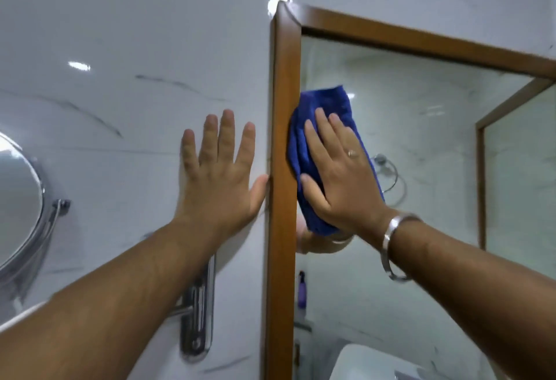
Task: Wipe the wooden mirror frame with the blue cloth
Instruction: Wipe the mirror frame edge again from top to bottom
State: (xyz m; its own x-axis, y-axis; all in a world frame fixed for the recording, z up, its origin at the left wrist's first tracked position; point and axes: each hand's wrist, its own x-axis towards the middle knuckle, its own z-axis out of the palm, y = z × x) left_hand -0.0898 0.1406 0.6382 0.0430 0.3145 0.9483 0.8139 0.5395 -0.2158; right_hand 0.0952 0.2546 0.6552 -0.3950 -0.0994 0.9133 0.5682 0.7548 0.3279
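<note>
The wooden mirror frame runs up the middle of the view and turns right along the top. My right hand lies flat on the folded blue cloth, pressing it against the mirror glass right beside the frame's left upright, the cloth's left edge overlapping the wood. My left hand is spread flat on the white marble wall just left of the frame, its thumb touching the frame's outer edge. It holds nothing.
A round chrome shaving mirror on an arm hangs at the far left. A chrome wall bracket sits below my left forearm. The glass reflects a towel ring, a purple bottle and a white basin.
</note>
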